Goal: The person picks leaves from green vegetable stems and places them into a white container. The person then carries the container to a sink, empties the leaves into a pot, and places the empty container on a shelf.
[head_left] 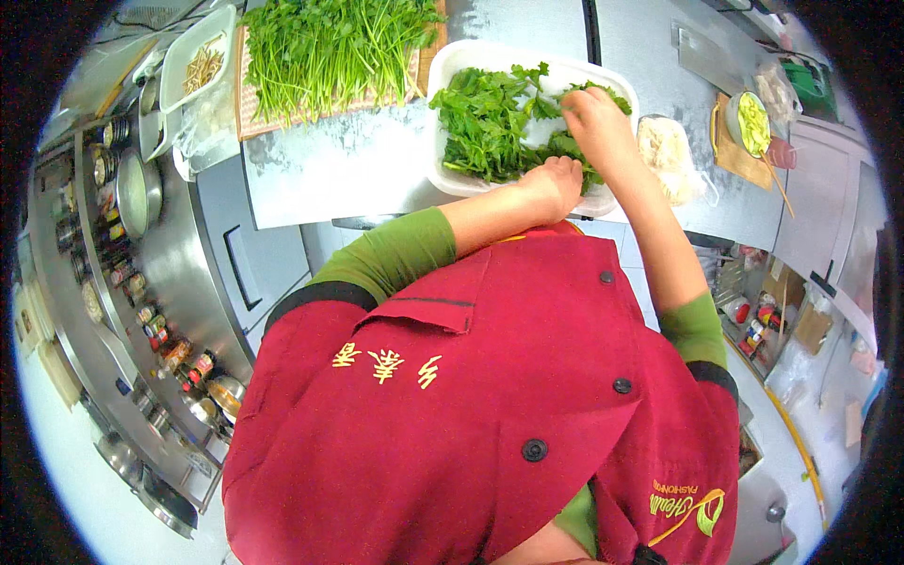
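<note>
Before me is a white plastic tub (460,53) holding leafy green herbs (487,127), flat-leaved like celery leaf or parsley. My left hand (554,185) reaches over the tub's near side, its fingers curled into the leaves at the front right. Higher up, at the tub's right side, my right hand (597,123) has its fingers bent and pinched together among more leaves. Leaves show on both sides of the right fingers and just past the left fingertips. The tips of both hands are partly hidden by the greens and the hands themselves.
A board (244,106) bears a large heap of thin-stemmed green herbs (339,60) left of the tub. To the right are a bag of pale food (664,152) and a bowl of cut green vegetable (752,126) with a stick. A white container (220,42) stands far left.
</note>
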A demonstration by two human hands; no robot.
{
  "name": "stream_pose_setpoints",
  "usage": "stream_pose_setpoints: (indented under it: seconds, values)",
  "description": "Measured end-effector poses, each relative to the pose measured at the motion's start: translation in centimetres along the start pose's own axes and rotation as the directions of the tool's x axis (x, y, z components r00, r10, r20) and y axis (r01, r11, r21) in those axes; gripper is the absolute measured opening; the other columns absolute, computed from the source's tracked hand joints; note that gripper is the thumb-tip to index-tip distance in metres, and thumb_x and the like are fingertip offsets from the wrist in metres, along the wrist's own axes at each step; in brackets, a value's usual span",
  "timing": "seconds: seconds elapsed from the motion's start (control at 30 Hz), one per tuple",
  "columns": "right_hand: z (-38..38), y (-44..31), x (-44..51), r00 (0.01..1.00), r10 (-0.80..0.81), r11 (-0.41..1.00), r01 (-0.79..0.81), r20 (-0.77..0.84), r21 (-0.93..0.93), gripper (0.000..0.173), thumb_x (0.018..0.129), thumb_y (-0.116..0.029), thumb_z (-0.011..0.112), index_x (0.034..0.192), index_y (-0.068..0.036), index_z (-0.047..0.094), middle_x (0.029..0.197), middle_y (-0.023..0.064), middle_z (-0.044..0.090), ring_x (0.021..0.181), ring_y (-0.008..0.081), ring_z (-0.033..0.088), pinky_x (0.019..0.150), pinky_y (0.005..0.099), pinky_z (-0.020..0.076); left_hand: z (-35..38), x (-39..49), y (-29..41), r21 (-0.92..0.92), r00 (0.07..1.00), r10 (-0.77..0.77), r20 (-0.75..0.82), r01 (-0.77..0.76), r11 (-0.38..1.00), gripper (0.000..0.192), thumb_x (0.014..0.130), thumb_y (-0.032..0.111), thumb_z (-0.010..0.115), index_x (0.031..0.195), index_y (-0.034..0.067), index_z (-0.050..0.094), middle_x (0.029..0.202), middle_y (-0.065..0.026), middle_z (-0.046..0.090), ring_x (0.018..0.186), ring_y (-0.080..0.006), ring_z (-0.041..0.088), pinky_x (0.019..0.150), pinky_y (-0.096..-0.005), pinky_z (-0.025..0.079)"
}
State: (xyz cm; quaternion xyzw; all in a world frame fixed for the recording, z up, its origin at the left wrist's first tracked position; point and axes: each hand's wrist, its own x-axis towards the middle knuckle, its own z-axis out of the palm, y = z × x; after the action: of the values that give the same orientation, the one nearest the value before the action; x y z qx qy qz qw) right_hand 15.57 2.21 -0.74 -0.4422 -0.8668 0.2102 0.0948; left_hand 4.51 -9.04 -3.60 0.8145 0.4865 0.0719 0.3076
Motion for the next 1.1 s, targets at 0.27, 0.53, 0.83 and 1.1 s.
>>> stream_pose_setpoints:
  seconds: [0.27,0.53,0.83,1.1]
  values:
    - [6.7,0.1,6.1,0.966,0.255,0.934,-0.259,0.051,0.247,0.031,0.085,-0.032,0.072,0.102,-0.006,0.073,0.091,0.0155,0.073,0.089,0.0338,0.071,0.078,0.0421,0.0551,-1.7,-2.0,-0.6,0.208,0.989,0.121,-0.083,-0.101,0.973,0.014,0.081,0.021,0.065,0.078,0.009,0.072,0.095,-0.0094,0.065,0.092,-0.0283,0.064,0.076,-0.0411,0.057]
    - [-0.6,1.2,1.7,0.835,0.302,0.376,-0.548,0.460,0.748,0.021,0.098,-0.020,0.062,0.101,-0.001,0.072,0.087,0.0025,0.071,0.065,0.0079,0.060,0.059,0.0198,0.0467,-3.0,-3.3,-4.4,-0.382,0.969,-0.148,-0.199,0.063,0.922,0.020,0.085,0.024,0.070,0.092,0.005,0.069,0.089,-0.0141,0.067,0.085,-0.0326,0.066,0.078,-0.0430,0.054]
    - [-3.6,0.4,-1.6,0.869,0.182,0.485,-0.486,0.459,0.727,0.021,0.095,-0.022,0.067,0.100,-0.002,0.072,0.084,-0.0002,0.070,0.067,0.0039,0.056,0.062,0.0197,0.0472,-7.1,-1.1,-5.4,-0.997,0.912,-0.409,0.036,0.061,0.050,0.037,0.092,0.019,0.070,0.125,0.004,0.062,0.107,-0.0029,0.064,0.095,-0.0103,0.058,0.076,-0.0254,0.048]
    - [-4.3,-0.7,-2.3,0.851,0.136,0.012,-0.513,0.507,0.858,0.022,0.097,-0.014,0.065,0.116,-0.005,0.064,0.095,0.0017,0.070,0.075,0.0037,0.059,0.063,0.0176,0.0476,-9.2,0.2,-4.5,-0.956,0.918,-0.350,0.184,0.084,-0.283,0.023,0.096,0.019,0.066,0.114,0.007,0.063,0.106,-0.0040,0.068,0.097,-0.0153,0.065,0.075,-0.0236,0.048]
